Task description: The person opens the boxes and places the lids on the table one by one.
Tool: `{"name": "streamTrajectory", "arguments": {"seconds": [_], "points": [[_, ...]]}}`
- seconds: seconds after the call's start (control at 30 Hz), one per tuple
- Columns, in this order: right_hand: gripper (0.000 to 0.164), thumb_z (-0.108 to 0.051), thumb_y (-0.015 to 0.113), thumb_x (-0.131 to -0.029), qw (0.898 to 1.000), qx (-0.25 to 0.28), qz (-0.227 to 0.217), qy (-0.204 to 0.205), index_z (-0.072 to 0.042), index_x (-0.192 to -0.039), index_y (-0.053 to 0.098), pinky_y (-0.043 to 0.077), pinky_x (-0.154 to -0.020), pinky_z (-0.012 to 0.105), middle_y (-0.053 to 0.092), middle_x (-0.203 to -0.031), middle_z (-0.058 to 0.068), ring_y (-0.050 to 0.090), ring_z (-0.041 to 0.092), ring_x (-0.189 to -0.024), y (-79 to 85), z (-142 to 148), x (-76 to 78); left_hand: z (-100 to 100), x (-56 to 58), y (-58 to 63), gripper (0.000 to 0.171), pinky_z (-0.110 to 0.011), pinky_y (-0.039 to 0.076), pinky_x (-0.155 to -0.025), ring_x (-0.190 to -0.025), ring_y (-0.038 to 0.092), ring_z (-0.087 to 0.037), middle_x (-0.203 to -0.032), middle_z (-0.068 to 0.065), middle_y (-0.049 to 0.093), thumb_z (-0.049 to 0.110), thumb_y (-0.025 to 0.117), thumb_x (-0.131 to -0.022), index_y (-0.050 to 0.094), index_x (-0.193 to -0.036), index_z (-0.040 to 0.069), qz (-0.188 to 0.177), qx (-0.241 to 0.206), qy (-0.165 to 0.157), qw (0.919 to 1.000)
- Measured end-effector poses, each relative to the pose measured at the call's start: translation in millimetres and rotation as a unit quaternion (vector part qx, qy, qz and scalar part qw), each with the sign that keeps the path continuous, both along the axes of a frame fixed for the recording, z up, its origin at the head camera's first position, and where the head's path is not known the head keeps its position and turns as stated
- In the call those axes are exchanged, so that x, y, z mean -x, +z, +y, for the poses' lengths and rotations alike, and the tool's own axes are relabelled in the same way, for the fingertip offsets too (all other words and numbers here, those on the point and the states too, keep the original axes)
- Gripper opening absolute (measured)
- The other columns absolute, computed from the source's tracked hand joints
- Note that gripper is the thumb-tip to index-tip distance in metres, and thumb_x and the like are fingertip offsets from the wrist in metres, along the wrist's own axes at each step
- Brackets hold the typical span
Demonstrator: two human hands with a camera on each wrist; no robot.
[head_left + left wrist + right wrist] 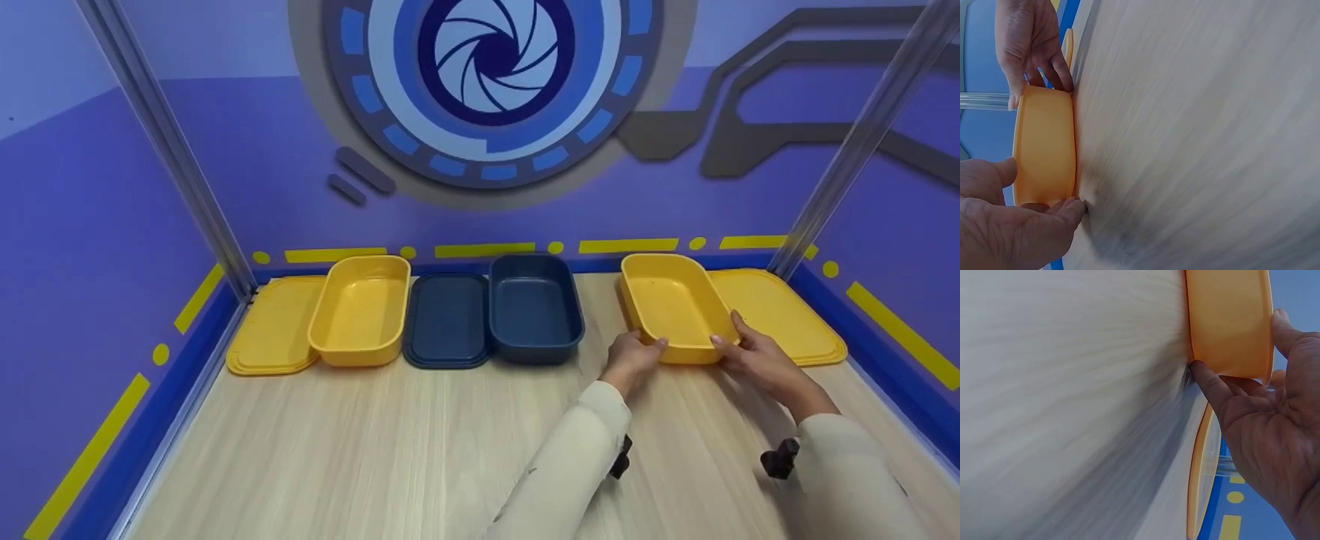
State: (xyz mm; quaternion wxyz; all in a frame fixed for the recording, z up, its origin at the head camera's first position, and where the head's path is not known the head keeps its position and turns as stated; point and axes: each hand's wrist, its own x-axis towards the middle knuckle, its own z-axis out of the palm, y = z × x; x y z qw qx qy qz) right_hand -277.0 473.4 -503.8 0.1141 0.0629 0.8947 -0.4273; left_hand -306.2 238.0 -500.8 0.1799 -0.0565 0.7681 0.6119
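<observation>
A yellow rectangular food container (pixel 670 307), open at the top, stands on the table at the right. My left hand (pixel 631 360) grips its near left corner, thumb by the rim and fingertips low at the base, as the left wrist view (pixel 1022 225) shows. On the near right corner, my right hand (pixel 761 361) holds the same container. In the right wrist view its thumb (pixel 1283 332) presses near the rim while the fingers reach to the bottom edge. Just right of the container lies a yellow lid (pixel 787 319), flat on the table.
To the left, a dark blue container (pixel 534 307) stands beside a dark blue lid (pixel 448 319). Farther left are another yellow container (pixel 360 304) and yellow lid (pixel 274 326). Purple panels and metal posts (pixel 862 142) border the wooden table (pixel 390 450).
</observation>
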Motion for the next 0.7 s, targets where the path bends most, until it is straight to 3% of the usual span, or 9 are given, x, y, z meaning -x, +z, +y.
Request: {"name": "streamTrajectory", "arguments": {"seconds": [0.23,0.7], "points": [[0.103,-0.067,0.047,-0.106,1.000,0.021,0.002,-0.002,-0.017,-0.164,-0.023,0.039,-0.117,0.049,0.003,-0.173,0.038,0.028,0.049,-0.160,-2.3,-1.1,6.0,0.0,2.0,0.0,0.054,-0.045,0.045,-0.124,-0.143,0.060,-0.024,-0.151,-0.008,0.066,0.034,0.073,-0.102,0.063,-0.148,0.008,-0.004,0.002,0.006,1.0000],[0.097,-0.062,0.044,-0.109,0.999,0.039,0.007,-0.005,-0.020,-0.164,-0.024,0.037,-0.119,0.052,0.002,-0.173,0.039,0.024,0.051,-0.161,-4.4,0.6,13.8,3.4,6.3,2.2,0.052,-0.044,0.048,-0.122,-0.143,0.061,-0.026,-0.148,-0.008,0.067,0.036,0.073,-0.102,0.064,-0.146,0.009,0.006,0.032,0.015,0.9994]]}}
